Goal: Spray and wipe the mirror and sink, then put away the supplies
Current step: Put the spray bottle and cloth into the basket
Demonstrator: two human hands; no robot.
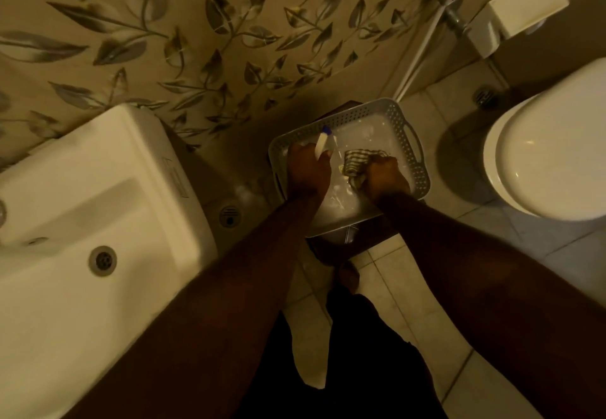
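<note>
The white sink [98, 222] sits at my left, its drain bare and dry-looking. Right of it, a grey perforated basket [398, 120] rests on a dark stool low on the tiled floor [410, 307]. My left hand [308, 171] is wrapped around the spray bottle [323, 143], its nozzle pointing up, inside the basket. Just beside it my right hand [385, 177] is fisted on the striped cloth [355, 163], pressing it onto the basket's bottom. The toilet [551, 163] stands at far right.

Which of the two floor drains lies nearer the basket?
The round drain beside the sink, just left of the grey basket. The other drain sits farther off, against the wall behind the toilet.
</note>
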